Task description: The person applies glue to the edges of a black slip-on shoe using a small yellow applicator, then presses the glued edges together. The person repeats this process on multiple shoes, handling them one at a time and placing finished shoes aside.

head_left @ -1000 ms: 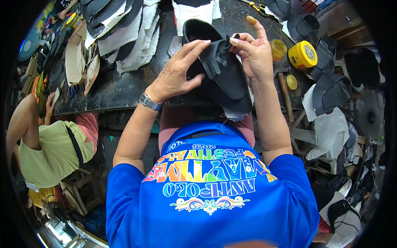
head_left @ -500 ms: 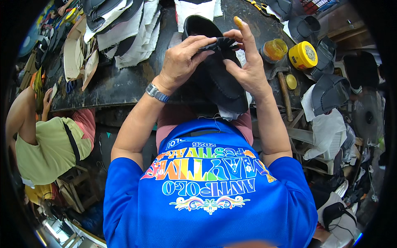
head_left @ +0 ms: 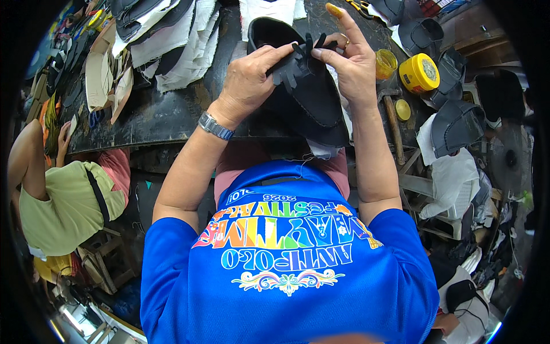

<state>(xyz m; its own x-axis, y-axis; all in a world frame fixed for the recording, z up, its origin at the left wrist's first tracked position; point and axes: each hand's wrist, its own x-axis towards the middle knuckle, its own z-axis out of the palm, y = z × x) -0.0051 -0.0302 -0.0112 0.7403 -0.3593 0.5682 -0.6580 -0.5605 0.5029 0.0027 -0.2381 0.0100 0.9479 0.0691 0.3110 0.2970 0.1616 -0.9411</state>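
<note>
A black shoe upper (head_left: 312,106) lies over the near edge of the dark worktable, with white cloth lining showing beneath it. One rim of it is cut into narrow tabs, several of which stand up between my hands. My left hand (head_left: 247,83) is closed, its thumb and fingers pinching the upper's rim on the left. On the other side my right hand (head_left: 354,67) pinches one black tab between thumb and fingers. Its raised index fingertip is smeared with yellow-brown paste. The rounded black end of the piece (head_left: 272,31) rises behind my left hand.
Right of my hands are a jar of amber paste (head_left: 385,63), a yellow tub (head_left: 420,73), a yellow lid (head_left: 403,110) and a hammer (head_left: 393,129). Black uppers (head_left: 456,127) lie further right. White-lined pieces (head_left: 192,54) are piled left. Another person (head_left: 69,200) sits at far left.
My hands have drawn slightly apart, and the tabs that were bunched between them now stand fanned out. My right hand has shifted a little up and right, its thumb now on a tab.
</note>
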